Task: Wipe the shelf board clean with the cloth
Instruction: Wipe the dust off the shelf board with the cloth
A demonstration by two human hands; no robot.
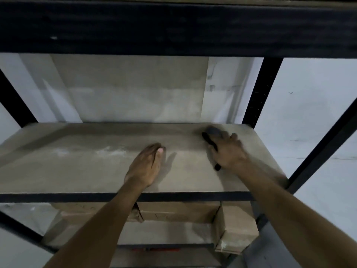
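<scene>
The dusty tan shelf board (77,167) fills the middle of the head view, with pale dust streaks left of centre. My right hand (229,151) presses a dark cloth (212,133) flat onto the board near its back right corner; the cloth shows beyond my fingers and under my palm. My left hand (146,164) rests flat on the middle of the board, fingers together, holding nothing.
A black metal beam (173,28) of the shelf above crosses the top. Black uprights (260,93) stand at the right and left. Cardboard boxes (237,229) sit on the lower shelf. White wall and a cardboard sheet (131,88) lie behind.
</scene>
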